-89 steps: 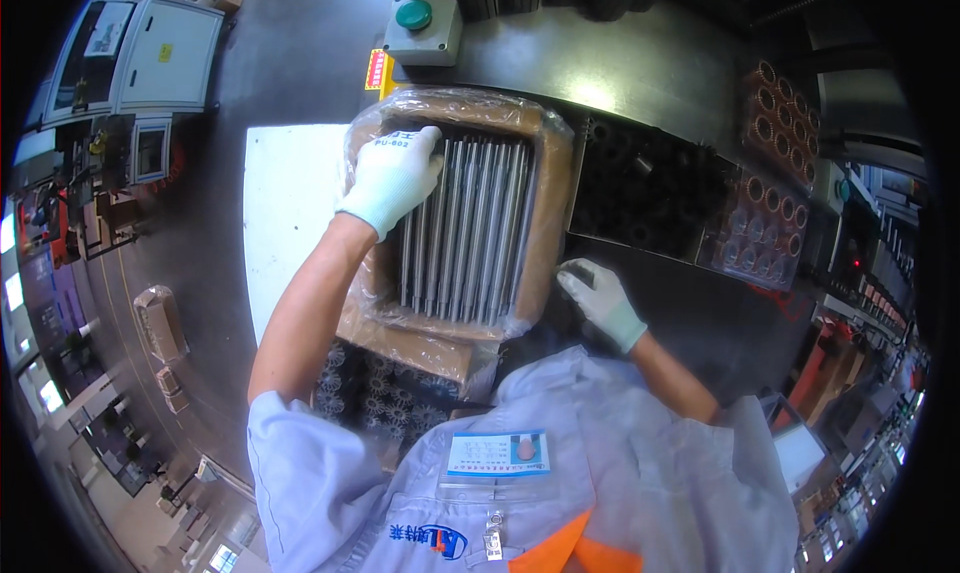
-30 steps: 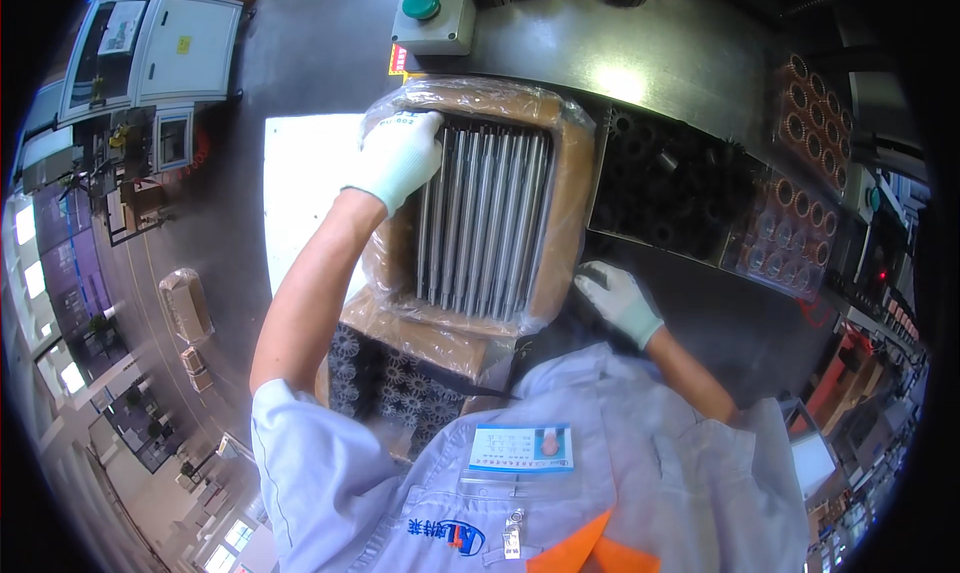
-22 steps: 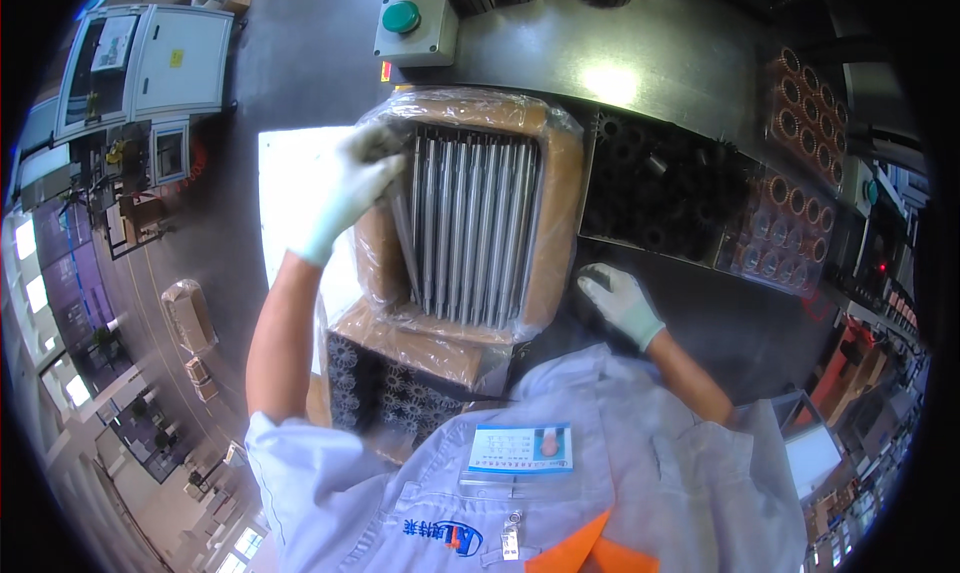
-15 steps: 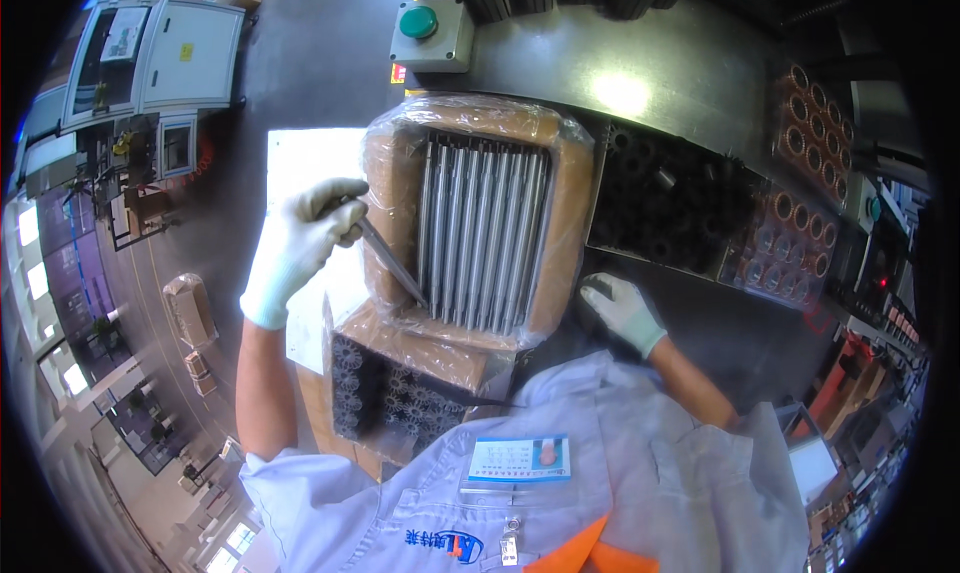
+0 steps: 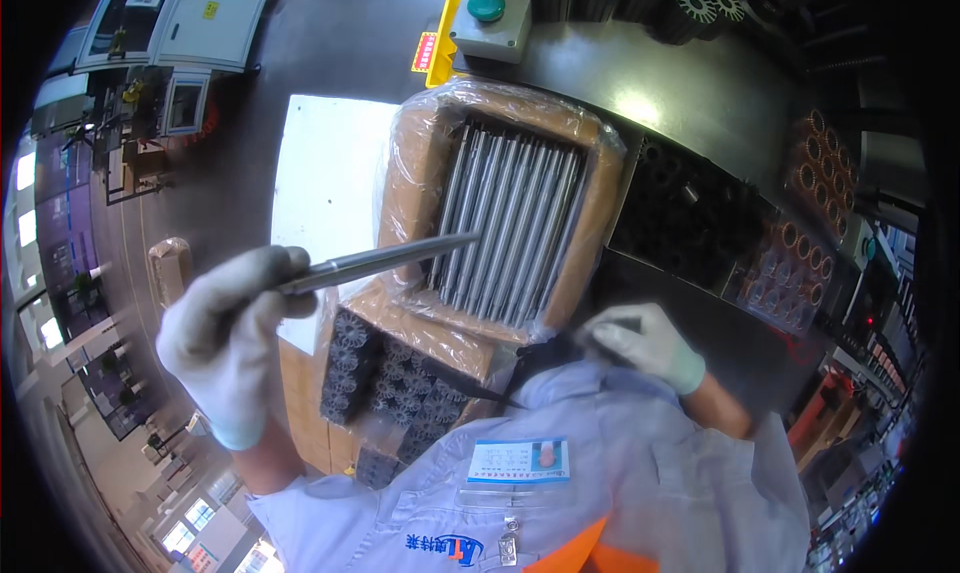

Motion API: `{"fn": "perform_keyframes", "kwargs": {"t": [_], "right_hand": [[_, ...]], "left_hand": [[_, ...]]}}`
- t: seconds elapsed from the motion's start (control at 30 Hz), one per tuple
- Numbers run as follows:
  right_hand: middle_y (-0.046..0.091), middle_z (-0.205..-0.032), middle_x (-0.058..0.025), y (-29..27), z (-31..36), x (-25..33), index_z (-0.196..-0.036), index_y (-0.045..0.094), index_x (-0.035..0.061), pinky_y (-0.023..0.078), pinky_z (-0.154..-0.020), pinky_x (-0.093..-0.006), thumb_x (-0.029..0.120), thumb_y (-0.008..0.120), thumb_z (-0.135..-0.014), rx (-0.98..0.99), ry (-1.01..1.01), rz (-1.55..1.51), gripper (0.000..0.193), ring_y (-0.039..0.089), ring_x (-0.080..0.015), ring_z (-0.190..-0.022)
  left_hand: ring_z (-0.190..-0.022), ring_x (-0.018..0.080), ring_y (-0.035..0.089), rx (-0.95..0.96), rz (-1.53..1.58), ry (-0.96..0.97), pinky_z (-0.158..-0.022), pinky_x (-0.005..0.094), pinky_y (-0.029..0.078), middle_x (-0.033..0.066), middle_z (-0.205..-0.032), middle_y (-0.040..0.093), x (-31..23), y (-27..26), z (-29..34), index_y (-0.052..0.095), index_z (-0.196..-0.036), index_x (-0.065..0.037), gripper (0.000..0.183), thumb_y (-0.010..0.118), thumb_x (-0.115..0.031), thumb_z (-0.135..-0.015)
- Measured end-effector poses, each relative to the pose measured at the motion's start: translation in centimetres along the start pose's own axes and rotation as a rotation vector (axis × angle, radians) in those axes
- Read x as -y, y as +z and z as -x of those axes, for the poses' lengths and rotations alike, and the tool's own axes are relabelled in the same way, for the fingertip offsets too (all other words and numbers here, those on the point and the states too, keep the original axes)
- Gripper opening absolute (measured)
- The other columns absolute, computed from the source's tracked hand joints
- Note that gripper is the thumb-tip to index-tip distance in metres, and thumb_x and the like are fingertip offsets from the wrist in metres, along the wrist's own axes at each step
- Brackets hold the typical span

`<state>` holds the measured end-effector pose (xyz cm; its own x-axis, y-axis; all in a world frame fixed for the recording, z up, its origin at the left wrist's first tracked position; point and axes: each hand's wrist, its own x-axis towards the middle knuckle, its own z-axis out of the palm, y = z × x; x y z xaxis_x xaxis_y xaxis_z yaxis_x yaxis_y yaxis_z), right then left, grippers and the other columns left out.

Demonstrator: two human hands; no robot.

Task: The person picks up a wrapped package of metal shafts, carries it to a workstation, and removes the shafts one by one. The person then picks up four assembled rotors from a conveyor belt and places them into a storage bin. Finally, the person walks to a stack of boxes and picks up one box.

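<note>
In my gloved left hand (image 5: 232, 328), at the left, is a steel shaft (image 5: 390, 260), pinched near one end. Its free end points right, over a plastic-lined cardboard box (image 5: 408, 178). Inside that box lie several similar metal shafts (image 5: 510, 233), side by side in a row. My gloved right hand (image 5: 652, 348) is low and close to my body, right of the box. Its fingers are curled around something dark and blurred that I cannot make out. Below the box sits a second box of dark toothed cylindrical cores (image 5: 400, 378).
A white board (image 5: 325, 193) lies left of the shaft box. Right of it is a tray of dark parts (image 5: 680, 203), then clear trays of copper-coloured rings (image 5: 785, 268). A green push button (image 5: 486, 6) on a grey housing and more toothed cores (image 5: 695, 8) stand at the back.
My left hand has moved left and nearer, raising the shaft from the box's left edge to nearly level. My right hand has shifted slightly nearer and right. The view has turned a little.
</note>
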<state>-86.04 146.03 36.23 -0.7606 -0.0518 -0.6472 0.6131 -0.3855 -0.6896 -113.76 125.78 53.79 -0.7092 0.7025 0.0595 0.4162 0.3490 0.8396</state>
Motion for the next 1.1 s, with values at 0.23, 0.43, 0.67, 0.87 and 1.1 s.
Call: {"fn": "perform_keyframes", "kwargs": {"t": [0.23, 0.43, 0.67, 0.87, 1.1], "right_hand": [[0.066, -0.108, -0.0141, 5.1, -6.5, 5.3, -0.133, 0.046, 0.0027, 0.057, -0.061, -0.026, 0.051, 0.043, -0.101, 0.194, -0.202, -0.759, 0.058, 0.067, -0.0131, -0.07], [0.069, -0.086, -0.0111, 2.7, -9.1, 5.1, -0.112, 0.055, 0.0034, 0.055, -0.055, -0.0264, 0.038, 0.052, -0.101, -0.112, -0.24, -0.665, 0.036, 0.064, -0.0115, -0.058], [0.06, -0.072, -0.0026, 3.7, -10.9, 3.9, -0.105, 0.057, 0.0018, 0.052, -0.051, -0.0273, 0.023, 0.063, -0.095, -0.331, -0.173, 0.04, 0.024, 0.062, -0.0104, -0.056], [0.068, -0.085, -0.0175, 3.0, -13.8, 2.1, -0.113, 0.055, -0.006, 0.056, -0.062, -0.0339, 0.026, 0.068, -0.089, -0.425, -0.242, 0.378, 0.042, 0.069, -0.0202, -0.069], [0.066, -0.089, -0.0308, 3.8, -11.8, 3.4, -0.105, 0.058, -0.0067, 0.051, -0.083, -0.049, 0.039, 0.067, -0.086, -0.535, -0.151, 0.839, 0.051, 0.065, -0.045, -0.09]], "left_hand": [[-0.089, 0.0252, 0.072, 0.207, 0.001, 0.481, -0.073, 0.0316, 0.06, 0.0187, -0.108, 0.07, 3.6, 5.3, 3.7, 0.068, -0.105, -0.003, 0.025, 0.069, 0.0, -0.08], [-0.103, 0.0281, 0.068, 0.426, -0.097, 0.374, -0.087, 0.0363, 0.055, 0.0161, -0.115, 0.069, 5.5, 4.7, 4.5, 0.066, -0.116, -0.001, 0.04, 0.076, -0.004, -0.078], [-0.094, 0.0215, 0.068, -0.052, 0.374, -0.323, -0.091, 0.0342, 0.052, 0.0175, -0.106, 0.069, 7.4, 2.6, 6.2, 0.059, -0.122, 0.01, 0.031, 0.056, -0.004, -0.094], [-0.097, 0.0218, 0.067, 0.057, 0.373, -0.428, -0.09, 0.033, 0.053, 0.0168, -0.108, 0.068, 8.8, 2.8, 7.2, 0.058, -0.123, 0.01, 0.03, 0.056, -0.003, -0.096], [-0.101, 0.0193, 0.066, 0.14, 0.386, -0.459, -0.093, 0.0313, 0.052, 0.0158, -0.109, 0.069, 11.1, 3.5, 8.7, 0.059, -0.122, 0.01, 0.031, 0.058, -0.005, -0.096]]}}
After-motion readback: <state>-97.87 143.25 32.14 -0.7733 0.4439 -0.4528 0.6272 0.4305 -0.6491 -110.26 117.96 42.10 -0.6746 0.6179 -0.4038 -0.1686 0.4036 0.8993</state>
